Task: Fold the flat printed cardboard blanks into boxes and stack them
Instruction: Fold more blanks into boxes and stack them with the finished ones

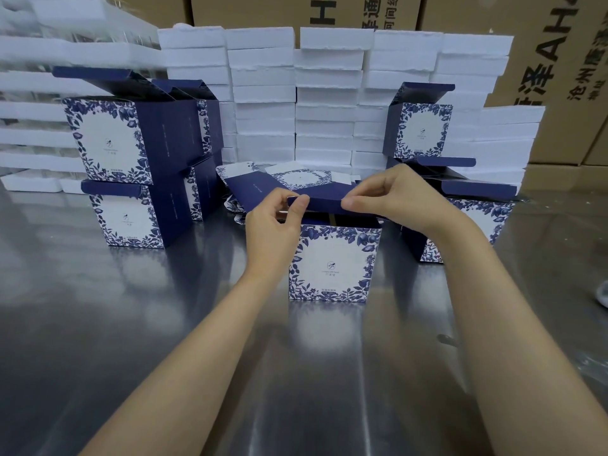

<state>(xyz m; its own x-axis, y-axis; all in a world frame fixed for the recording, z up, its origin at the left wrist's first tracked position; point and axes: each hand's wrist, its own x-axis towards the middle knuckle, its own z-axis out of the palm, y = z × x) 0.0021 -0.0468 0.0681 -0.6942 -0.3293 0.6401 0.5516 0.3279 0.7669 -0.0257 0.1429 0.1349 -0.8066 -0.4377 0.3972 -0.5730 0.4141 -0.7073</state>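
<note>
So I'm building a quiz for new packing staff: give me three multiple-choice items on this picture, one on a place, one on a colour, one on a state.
1. Where does the box being folded stand?
A. on the metal table
B. on a stack
C. on the floor

2. What colour is its top flap?
A. white
B. dark blue
C. brown

3. What are the hands doing?
A. resting flat
B. both pinching the flap
C. one hanging idle

Answers:
1 A: the box sits on the table.
2 B: the flap is solid dark blue.
3 B: left hand and right hand pinch its edge.
</note>
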